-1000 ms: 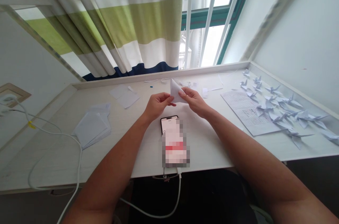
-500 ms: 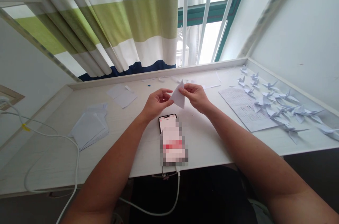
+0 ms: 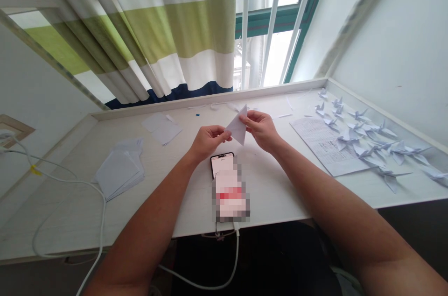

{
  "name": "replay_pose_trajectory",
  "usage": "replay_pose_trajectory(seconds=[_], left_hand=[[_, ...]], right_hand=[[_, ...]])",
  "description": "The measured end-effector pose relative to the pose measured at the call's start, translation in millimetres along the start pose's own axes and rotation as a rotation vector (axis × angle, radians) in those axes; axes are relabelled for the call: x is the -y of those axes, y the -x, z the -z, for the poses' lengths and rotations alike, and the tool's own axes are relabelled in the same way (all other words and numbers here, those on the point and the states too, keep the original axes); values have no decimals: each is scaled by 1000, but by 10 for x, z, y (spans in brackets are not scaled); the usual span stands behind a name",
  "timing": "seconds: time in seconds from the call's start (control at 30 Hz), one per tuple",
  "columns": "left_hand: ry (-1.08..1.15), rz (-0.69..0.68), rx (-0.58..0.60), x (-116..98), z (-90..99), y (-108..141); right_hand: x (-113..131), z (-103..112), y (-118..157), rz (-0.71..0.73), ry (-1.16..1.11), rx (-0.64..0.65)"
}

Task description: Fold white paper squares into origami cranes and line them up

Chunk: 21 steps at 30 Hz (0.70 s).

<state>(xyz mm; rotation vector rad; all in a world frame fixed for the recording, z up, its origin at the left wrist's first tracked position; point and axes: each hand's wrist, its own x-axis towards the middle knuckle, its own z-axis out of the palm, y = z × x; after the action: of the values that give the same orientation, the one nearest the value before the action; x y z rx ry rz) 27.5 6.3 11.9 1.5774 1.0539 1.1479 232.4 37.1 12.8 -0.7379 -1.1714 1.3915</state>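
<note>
A small piece of folded white paper (image 3: 238, 128), pointed at the top, is held up above the desk between both hands. My left hand (image 3: 209, 141) pinches its left corner between thumb and fingers. On the other side, my right hand (image 3: 261, 129) grips the upper right edge, thumb on the near face and fingers behind. Just below the hands lies a phone (image 3: 224, 165), its lower part blurred out, with a white cable at its near end.
Several folded paper cranes (image 3: 380, 146) spread over the right side, some on a printed sheet (image 3: 315, 144). A stack of white paper squares (image 3: 121, 170) lies left, with loose sheets (image 3: 163, 128) behind. A white cable (image 3: 103, 212) crosses the left side. Paper scraps (image 3: 219, 105) lie along the back.
The left fingers have closed onto the paper's left corner. The paper has turned slightly, its tip shifting a little to the right. The view has shifted slightly.
</note>
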Motion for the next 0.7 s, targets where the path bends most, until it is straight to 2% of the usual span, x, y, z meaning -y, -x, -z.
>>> replay_pose_trajectory(seconds=[0.47, 0.7], left_hand=[[-4, 20, -25, -19, -18, 10], [-116, -54, -55, 12, 0, 4]], right_hand=[[13, -69, 30, 77, 65, -55], [6, -72, 34, 61, 81, -61]])
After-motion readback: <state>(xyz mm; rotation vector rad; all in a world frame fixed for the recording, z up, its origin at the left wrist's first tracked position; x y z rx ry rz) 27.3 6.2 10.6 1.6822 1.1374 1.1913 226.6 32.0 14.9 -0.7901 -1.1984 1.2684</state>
